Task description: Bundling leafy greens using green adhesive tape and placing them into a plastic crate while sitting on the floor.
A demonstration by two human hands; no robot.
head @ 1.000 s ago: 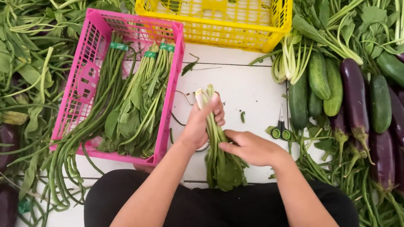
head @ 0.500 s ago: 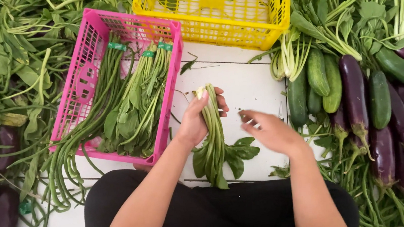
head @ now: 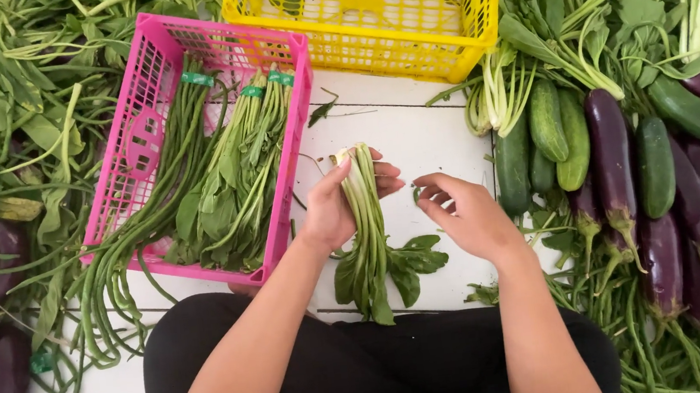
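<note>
My left hand (head: 336, 209) grips a bunch of leafy greens (head: 370, 246) by its pale stalks, cut ends pointing away from me and dark leaves hanging toward my lap. Just to its right, my right hand (head: 465, 215) hovers with fingers loosely curled near the stalks; a small green bit shows by its fingertips, too small to identify. To the left lies a pink crate (head: 146, 149) holding tied bundles of long beans and leafy greens.
A yellow crate (head: 456, 47) stands at the back. Cucumbers (head: 546, 119) and purple eggplants (head: 612, 156) lie on the right among loose greens. More greens and eggplants (head: 5, 380) pile up on the left. White tiled floor (head: 421, 128) shows in the middle.
My right hand let go of the bunch's leafy end and lifted to the right of the stalks. My left hand turned the bunch slightly, and the leaves spread out.
</note>
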